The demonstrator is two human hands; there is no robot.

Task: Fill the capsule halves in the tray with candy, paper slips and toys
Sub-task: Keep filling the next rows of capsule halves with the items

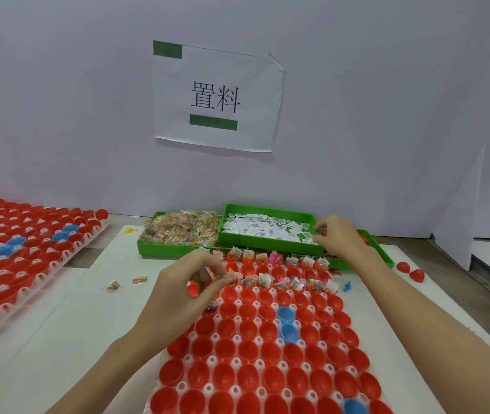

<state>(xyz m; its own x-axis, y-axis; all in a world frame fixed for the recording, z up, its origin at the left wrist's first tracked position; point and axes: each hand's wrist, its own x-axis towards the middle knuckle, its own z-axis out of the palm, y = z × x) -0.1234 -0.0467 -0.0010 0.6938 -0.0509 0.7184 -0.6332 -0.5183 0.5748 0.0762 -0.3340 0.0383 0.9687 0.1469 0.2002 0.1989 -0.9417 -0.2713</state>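
Your left hand point(190, 282) pinches candy packets over the capsule tray point(255, 363); your right hand point(337, 236) pinches a small red toy beside the paper-slip bin point(267, 228), candy bin point(178, 231) alongside.

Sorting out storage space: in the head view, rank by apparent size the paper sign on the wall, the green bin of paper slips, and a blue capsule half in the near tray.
1. Paper sign
2. Green bin of paper slips, which lies lower in the view, so the gap is unsure
3. Blue capsule half, clearly smallest
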